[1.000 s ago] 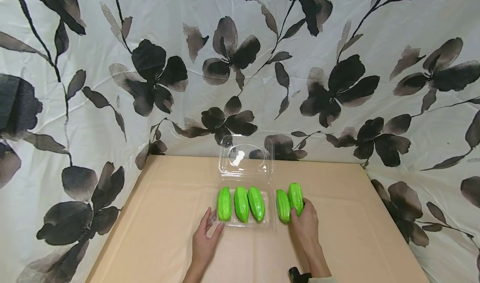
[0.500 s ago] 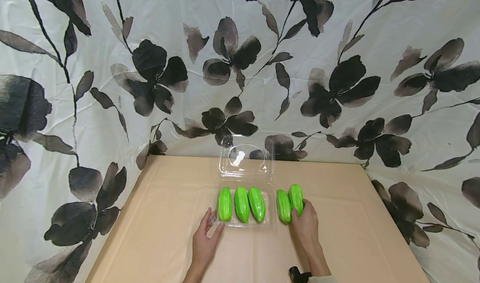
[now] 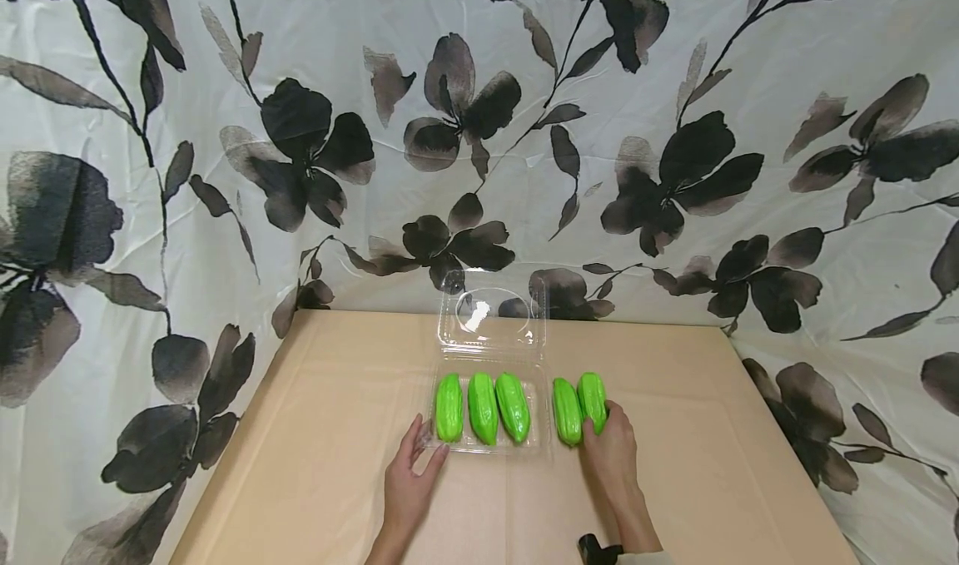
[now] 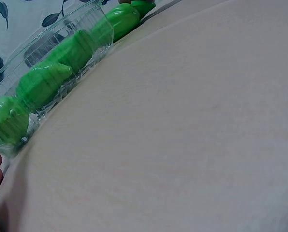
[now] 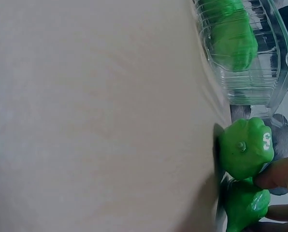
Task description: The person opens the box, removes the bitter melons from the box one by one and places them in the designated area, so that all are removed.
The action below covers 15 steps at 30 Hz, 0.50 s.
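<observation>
A person's right hand (image 3: 613,444) pinched a glossy green ridged vegetable (image 3: 592,394) just right of its green twin (image 3: 567,413), while the left hand's (image 3: 409,482) thumb and fingers held a clear plastic hinged container (image 3: 538,407) at its near-left corner (a light grip seemed wisest)

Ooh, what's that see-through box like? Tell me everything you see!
The clear box looks like thin, shiny plastic with ribbed walls. Its lid is open at the far side. It sits on the table with three green vegetables inside, side by side. The left hand holds its near left corner.
</observation>
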Motion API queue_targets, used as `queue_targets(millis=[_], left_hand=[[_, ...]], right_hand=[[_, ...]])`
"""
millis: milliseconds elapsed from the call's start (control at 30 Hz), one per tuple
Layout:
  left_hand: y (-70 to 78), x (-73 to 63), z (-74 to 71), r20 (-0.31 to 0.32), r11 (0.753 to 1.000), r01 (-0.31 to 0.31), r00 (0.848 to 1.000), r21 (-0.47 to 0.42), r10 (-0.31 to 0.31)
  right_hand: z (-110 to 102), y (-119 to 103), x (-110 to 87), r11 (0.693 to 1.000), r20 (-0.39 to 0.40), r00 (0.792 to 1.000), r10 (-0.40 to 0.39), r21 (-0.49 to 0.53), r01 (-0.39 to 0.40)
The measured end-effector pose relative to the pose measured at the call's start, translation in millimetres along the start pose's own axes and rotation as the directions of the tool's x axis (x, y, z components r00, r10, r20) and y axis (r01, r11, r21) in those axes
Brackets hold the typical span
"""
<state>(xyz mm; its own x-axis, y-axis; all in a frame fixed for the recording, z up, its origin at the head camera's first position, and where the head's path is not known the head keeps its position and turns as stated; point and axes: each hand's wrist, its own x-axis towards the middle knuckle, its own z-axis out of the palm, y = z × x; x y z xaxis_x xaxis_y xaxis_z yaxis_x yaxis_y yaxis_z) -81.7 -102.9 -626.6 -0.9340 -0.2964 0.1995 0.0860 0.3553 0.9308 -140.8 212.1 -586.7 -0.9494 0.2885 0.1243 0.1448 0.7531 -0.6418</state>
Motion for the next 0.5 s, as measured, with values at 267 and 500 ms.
queue_targets(millis=[267, 500], left_hand=[[0.6, -0.1, -0.5, 0.000, 1.000, -0.003, 1.000, 0.003, 0.003], [-0.6, 0.0, -0.4, 0.002, 1.000, 0.000, 1.000, 0.007, 0.000]], right_hand=[[0.3, -0.4, -0.2, 1.000, -0.006, 1.000, -0.008, -0.002, 0.008], [0.4, 1.8, 0.1, 1.000, 0.002, 1.000, -0.008, -0.001, 0.008]])
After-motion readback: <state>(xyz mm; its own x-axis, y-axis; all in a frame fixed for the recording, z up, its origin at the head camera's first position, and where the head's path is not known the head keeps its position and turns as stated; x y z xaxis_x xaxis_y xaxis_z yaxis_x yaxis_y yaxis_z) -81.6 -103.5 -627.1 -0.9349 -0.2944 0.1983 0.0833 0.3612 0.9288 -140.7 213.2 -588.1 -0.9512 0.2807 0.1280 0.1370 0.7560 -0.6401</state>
